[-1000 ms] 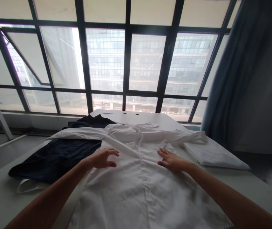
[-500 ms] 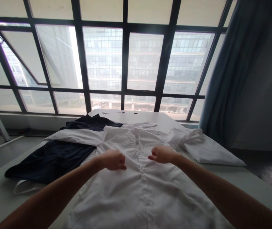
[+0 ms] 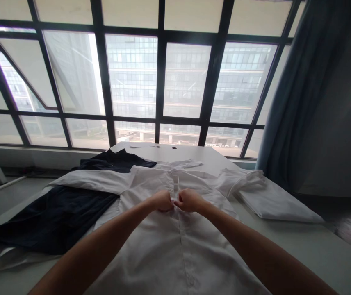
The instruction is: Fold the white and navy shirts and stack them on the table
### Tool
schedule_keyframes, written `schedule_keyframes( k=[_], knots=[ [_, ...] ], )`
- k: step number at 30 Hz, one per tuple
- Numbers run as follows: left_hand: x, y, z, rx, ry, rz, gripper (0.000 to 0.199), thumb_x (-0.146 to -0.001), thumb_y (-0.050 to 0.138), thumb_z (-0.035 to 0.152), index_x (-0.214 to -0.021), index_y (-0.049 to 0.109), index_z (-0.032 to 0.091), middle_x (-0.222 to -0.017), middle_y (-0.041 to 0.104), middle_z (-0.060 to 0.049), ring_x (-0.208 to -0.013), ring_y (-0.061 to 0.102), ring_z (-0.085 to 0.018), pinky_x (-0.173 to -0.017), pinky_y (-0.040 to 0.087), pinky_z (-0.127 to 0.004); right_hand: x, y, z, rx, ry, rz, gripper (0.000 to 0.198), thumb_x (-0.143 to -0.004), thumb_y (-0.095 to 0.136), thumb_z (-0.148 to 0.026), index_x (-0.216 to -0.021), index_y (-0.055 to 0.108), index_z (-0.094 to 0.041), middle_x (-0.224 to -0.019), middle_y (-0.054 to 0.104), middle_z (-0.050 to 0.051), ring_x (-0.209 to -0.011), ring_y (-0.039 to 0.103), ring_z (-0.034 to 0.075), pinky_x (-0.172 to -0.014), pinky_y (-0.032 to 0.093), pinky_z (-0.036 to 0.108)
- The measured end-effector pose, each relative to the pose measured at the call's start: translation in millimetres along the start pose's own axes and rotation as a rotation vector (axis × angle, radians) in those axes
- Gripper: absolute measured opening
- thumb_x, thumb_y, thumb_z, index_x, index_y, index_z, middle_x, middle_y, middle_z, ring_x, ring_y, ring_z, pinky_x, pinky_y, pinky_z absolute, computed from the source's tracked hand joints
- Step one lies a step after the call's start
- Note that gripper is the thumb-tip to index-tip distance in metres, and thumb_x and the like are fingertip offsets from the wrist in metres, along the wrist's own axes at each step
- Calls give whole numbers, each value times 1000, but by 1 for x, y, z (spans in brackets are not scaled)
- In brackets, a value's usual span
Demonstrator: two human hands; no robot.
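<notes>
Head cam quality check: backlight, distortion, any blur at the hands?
Head view: strong backlight from the window, so the forearms go dark; window bars bow from wide-angle distortion; left hand and right hand, fists closed on the white shirt placket, read slightly soft.

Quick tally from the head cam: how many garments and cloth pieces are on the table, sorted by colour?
White: 2, the white shirt that the left hand and right hand pinch at its button placket, and the folded white cloth to its right.
Dark navy: 1, the dark garment to its left.
Total: 3
</notes>
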State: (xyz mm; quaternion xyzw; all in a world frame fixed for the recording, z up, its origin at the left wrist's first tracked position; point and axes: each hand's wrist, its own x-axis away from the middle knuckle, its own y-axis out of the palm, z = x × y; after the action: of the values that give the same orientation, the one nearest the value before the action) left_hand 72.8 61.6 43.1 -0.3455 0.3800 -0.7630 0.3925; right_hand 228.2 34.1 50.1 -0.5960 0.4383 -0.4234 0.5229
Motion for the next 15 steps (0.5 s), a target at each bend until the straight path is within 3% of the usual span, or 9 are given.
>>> schedule_keyframes(
  k=[3, 5, 10, 15],
  knots=[
    [-6, -3, -1, 222, -134, -144, 24, -75, 68, 21, -55, 60, 14, -51, 58, -1, -45, 52, -11, -45, 43, -22, -2, 1, -7, -154, 135, -187, 32, -88, 62, -35, -71, 72, -10, -56, 65, 9, -56, 67, 21, -58, 54, 26],
    [-9, -5, -2, 299, -164, -170, 24, -77, 68, 21, -56, 59, 13, -49, 55, 0, -42, 50, -9, -41, 39, -19, -3, 1, -11, -240, 227, -236, 25, -86, 62, -27, -75, 72, -7, -49, 60, 7, -45, 63, 20, -51, 55, 28],
    [-10, -7, -4, 545, -157, -151, 30, -81, 65, 22, -54, 55, 13, -47, 51, 2, -38, 45, -7, -37, 32, -18, -5, 2, -11, -358, 285, -145, 15, -82, 66, -20, -72, 68, -8, -45, 57, 5, -37, 59, 20, -42, 54, 30],
    [-5, -3, -6, 706, -127, -153, 30, -83, 65, 23, -56, 55, 13, -49, 52, 2, -40, 48, -8, -39, 32, -19, -2, 4, -1, -779, 274, -109, 28, -84, 63, -21, -57, 59, -14, -50, 63, 6, -44, 64, 19, -41, 53, 23]
  ],
)
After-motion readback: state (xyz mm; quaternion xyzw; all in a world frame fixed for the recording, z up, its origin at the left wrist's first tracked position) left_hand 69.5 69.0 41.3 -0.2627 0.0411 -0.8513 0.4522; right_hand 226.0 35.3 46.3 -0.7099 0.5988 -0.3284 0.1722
